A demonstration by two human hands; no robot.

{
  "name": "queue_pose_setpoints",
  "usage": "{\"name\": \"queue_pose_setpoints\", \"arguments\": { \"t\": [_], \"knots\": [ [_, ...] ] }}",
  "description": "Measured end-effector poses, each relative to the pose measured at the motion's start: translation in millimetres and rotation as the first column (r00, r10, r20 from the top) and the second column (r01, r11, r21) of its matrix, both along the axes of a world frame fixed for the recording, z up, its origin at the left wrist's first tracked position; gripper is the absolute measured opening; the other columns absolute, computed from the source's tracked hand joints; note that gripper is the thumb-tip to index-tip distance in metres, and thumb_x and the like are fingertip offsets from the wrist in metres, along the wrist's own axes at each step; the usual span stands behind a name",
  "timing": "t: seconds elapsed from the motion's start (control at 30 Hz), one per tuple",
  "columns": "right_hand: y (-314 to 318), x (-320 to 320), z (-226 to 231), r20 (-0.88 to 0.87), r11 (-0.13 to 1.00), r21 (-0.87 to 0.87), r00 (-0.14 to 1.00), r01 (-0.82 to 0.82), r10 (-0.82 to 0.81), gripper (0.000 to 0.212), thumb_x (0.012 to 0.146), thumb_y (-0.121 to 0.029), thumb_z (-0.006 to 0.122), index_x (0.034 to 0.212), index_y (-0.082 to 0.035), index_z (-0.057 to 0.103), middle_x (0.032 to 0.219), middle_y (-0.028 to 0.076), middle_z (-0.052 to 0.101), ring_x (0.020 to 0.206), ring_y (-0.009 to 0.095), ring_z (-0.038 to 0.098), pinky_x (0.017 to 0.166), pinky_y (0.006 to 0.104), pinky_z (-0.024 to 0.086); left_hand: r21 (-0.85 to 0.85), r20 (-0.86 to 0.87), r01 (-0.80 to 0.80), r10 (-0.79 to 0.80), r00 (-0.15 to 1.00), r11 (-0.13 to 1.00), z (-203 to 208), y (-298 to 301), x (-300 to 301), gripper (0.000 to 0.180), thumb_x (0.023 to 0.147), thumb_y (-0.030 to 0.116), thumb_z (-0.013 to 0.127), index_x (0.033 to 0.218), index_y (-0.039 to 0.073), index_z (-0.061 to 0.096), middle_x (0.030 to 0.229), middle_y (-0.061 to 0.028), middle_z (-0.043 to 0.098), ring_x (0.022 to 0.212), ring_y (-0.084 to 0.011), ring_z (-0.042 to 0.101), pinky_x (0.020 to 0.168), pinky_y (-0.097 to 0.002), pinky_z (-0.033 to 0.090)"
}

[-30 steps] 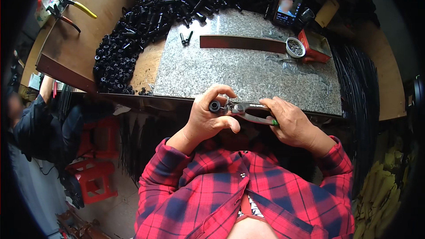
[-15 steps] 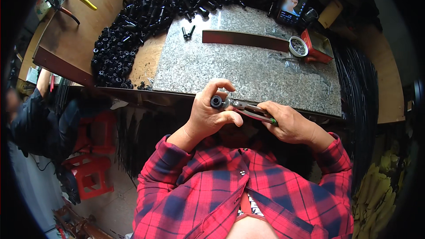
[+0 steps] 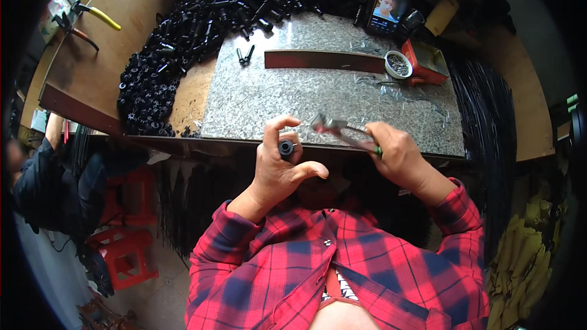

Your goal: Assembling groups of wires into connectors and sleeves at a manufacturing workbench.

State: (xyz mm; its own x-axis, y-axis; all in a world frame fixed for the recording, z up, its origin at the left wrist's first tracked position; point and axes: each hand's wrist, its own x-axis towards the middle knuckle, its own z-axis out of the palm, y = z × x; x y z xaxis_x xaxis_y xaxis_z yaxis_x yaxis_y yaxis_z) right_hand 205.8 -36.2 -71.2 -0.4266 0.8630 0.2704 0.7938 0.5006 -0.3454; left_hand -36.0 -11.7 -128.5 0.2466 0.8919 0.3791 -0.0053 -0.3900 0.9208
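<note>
In my left hand point(image 3: 269, 162) a black tubular part point(image 3: 285, 148) is gripped, its round hollow end facing up. A thin metal bit sticks out of its side. The thumb and index finger of that hand are spread apart. My right hand point(image 3: 397, 154) is closed round the green-tipped handles of a pair of pliers point(image 3: 348, 133). Motion blurs the pliers' head, which hangs over the front of the stone slab point(image 3: 330, 101), apart from the black part.
A flat dark bar point(image 3: 324, 60) lies across the slab, with a white cup of small metal pieces point(image 3: 398, 65), a red box point(image 3: 425, 61) and a phone point(image 3: 389, 5) nearby. Heaped black parts point(image 3: 183, 49) border the left and back. Another person's dark sleeve point(image 3: 40, 168) shows at left.
The pliers have come off the black part and moved up with my right hand. My left hand keeps its hold on the part and has shifted slightly left.
</note>
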Motion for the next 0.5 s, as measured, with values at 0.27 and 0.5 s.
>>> {"name": "queue_pose_setpoints", "arguments": {
  "t": [0.27,0.5],
  "knots": [
    [80,85,12,0.021,0.903,0.213,0.922,0.374,-0.387,0.015,0.084,-0.01,0.061,0.097,-0.005,0.055,0.084,0.021,0.061,0.078,0.039,0.06,0.063,0.0442,0.047,-0.015,0.156,0.053,-0.05,0.986,0.998,8,-14,-5,0.087,0.055,0.036,0.088,0.118,0.006,0.037,0.053,0.0049,0.037,0.049,-0.0038,0.034,0.047,-0.0194,0.025],
    [131,106,14,0.368,0.852,0.091,0.778,0.515,-0.509,0.018,0.081,-0.022,0.063,0.092,-0.008,0.062,0.084,0.018,0.065,0.083,0.038,0.062,0.072,0.0476,0.049,0.013,0.073,0.114,-0.114,0.991,0.993,21,-23,-7,0.092,0.063,0.055,0.076,0.123,0.002,0.03,0.054,0.0047,0.033,0.048,-0.0043,0.036,0.049,-0.0194,0.03]
  ]
}}
